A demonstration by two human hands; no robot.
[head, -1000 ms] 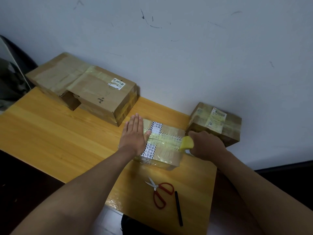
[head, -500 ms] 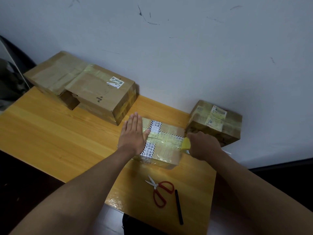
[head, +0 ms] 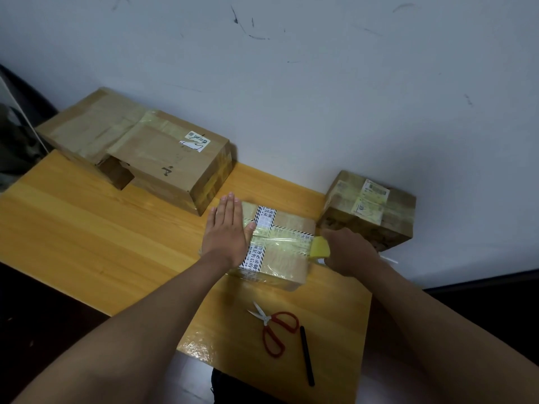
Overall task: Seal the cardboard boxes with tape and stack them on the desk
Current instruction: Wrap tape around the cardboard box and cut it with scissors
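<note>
A small cardboard box (head: 287, 259) with black-and-white printed tape lies in the middle of the wooden desk (head: 87, 234). My left hand (head: 226, 231) presses flat on the box's left end, fingers straight. My right hand (head: 348, 250) grips a yellowish tape roll (head: 320, 247) at the box's right edge. A strip of clear yellowish tape runs from the roll across the box top towards my left thumb. Most of the roll is hidden under my right hand.
Two large taped boxes (head: 163, 158) lie against the wall at the back left. A smaller labelled box (head: 369, 209) sits at the desk's far right corner. Red-handled scissors (head: 274, 329) and a black pen (head: 306, 355) lie near the front edge.
My right hand and the tape roll have stayed at the box's right edge with only slight shifts. My left hand still presses the box. The view shifted a little.
</note>
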